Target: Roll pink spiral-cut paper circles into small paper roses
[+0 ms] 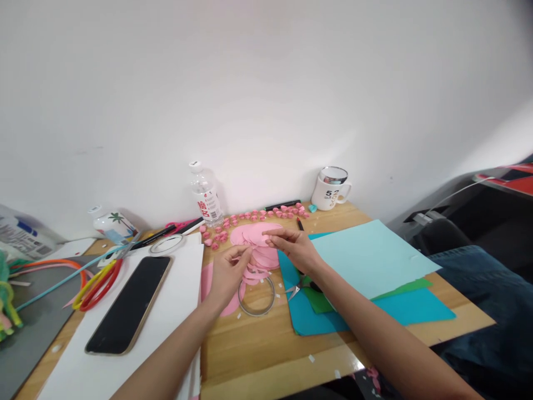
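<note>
Wooden desk (pixel 258 355) surface is being covered by a white sheet (pixel 175 311) carrying a phone (pixel 129 305). Farther back, a pink paper piece (pixel 260 236) is being pinched at its edge by the right hand (pixel 300 250), with the left hand (pixel 229 272) being held just below it, fingertips closed on something that cannot be told. Being light and easily creased, the piece is probably best gripped gently by its rim.

A wooden desk (pixel 258 344) carries a black smartphone (pixel 129 303) lying face up on a white paper sheet (pixel 181 311). A clear plastic water bottle (pixel 205 194) and a white ceramic mug (pixel 332 191) stand by the wall. To the right, a pale blue paper sheet (pixel 370 255) overlaps a green sheet (pixel 320 303) and a darker blue sheet (pixel 412 308). Small metal scissors (pixel 297 286) lie on these, just beside a clear tape ring (pixel 257 303).
</note>
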The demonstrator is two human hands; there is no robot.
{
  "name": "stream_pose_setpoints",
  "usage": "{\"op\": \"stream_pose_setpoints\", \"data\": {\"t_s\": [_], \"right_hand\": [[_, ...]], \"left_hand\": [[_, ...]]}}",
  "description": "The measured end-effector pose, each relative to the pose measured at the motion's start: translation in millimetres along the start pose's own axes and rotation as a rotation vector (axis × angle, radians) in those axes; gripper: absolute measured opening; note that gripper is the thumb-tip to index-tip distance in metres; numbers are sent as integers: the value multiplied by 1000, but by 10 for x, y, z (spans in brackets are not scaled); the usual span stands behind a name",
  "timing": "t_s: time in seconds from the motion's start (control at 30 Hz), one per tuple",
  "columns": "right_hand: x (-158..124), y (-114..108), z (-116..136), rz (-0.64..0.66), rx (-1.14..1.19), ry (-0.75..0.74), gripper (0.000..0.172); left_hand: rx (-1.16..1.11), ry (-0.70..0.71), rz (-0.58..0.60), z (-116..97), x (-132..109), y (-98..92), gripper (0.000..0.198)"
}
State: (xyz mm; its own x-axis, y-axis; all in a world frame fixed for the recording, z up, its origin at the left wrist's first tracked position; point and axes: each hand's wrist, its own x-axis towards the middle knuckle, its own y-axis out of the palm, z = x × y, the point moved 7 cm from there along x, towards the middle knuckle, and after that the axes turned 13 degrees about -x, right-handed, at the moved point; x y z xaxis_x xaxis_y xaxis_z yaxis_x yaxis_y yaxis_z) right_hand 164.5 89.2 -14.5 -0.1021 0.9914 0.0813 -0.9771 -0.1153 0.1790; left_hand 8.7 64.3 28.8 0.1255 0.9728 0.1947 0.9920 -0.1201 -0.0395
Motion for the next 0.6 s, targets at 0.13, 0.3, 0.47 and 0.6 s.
{"op": "stream_pose_setpoints", "data": {"t_s": [0.13, 0.3, 0.47, 0.6], "right_hand": [[6, -6, -17, 25, -13, -22, 22], [-2, -6, 7, 26, -7, -19, 20], [-14, -7, 37, -3, -19, -14, 19], [-20, -5, 39, -21, -38, 6, 18]], "left_hand": [[27, 5, -2, -11, 2, 1, 22], [35, 3, 4, -8, 2, -1, 21], [-10, -29, 23, 1, -1, 17, 22], [-18, -32, 29, -6, -6, 26, 19]]}}
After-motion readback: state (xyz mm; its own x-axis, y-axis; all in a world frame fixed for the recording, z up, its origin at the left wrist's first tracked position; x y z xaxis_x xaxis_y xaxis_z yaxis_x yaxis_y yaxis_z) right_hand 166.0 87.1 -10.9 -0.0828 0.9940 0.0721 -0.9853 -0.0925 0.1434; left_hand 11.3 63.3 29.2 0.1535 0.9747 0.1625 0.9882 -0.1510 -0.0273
